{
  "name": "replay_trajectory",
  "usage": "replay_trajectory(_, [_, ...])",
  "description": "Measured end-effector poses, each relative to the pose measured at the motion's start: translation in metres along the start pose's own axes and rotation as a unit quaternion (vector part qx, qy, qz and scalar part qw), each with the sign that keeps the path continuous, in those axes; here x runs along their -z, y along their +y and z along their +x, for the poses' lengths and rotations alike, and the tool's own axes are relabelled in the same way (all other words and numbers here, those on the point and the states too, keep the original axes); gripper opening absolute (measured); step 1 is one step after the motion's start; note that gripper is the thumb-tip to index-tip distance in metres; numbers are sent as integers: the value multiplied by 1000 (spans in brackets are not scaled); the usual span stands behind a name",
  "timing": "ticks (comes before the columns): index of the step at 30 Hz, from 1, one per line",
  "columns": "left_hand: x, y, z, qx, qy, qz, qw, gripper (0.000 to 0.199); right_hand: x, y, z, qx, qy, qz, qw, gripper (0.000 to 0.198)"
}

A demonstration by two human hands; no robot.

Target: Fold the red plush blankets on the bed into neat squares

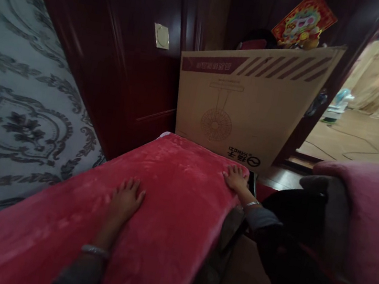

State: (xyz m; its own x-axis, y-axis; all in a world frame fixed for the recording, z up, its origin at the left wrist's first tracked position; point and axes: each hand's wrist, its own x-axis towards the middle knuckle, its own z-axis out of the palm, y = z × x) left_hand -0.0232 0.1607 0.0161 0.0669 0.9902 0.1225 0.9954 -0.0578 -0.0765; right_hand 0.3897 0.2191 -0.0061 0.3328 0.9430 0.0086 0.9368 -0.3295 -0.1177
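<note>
Head view, from the left: a patterned wall (18, 125) borders a pink plush cover (170, 211), the thing being worked on, which stretches from the lower left to the foot of a cardboard box (253, 109). The left hand (124, 201) lies palm down near the middle of the cover, its fingers extended and a little apart, gripping nothing that shows. Behind it rises dark red panelling (131, 54) with a switch (162, 36). Farther right, the right hand (236, 179) rests on the cover's far right corner, just in front of the box; its fingers are spread and loosely bent over the plush, and whether they pinch the edge I cannot tell. Smoothing the cover flat appears to be the step in hand. From here, the next move would seem to call for keeping the left palm steady while the right fingers draw that corner snug over its edge. Beyond the right arm, another pink cover (375, 226) drapes a dark, partly hidden seat.
</note>
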Motion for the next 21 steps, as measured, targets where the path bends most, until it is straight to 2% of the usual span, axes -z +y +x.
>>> replay_trajectory(3, [4,12,-20,4,-50,-28,998,62,-7,-17,-24,70,10,6,997,59])
replay_trajectory(6, [7,37,-65,-63,-95,-64,991,67,-23,-31,-54,151,32,4,988,60])
replay_trajectory(9, [11,63,-120,-141,-109,-92,980,69,-31,-36,-75,170,46,-10,984,59])
replay_trajectory(12, [17,79,-166,-153,-115,-110,975,70,-26,-34,-82,168,45,-15,985,58])
replay_trajectory(18, [14,79,-240,-168,-99,-136,971,72,-15,-33,-87,150,-5,0,989,60])
replay_trajectory(21, [13,73,-281,-169,-88,-163,968,73,-22,-49,-113,195,3,10,981,61])
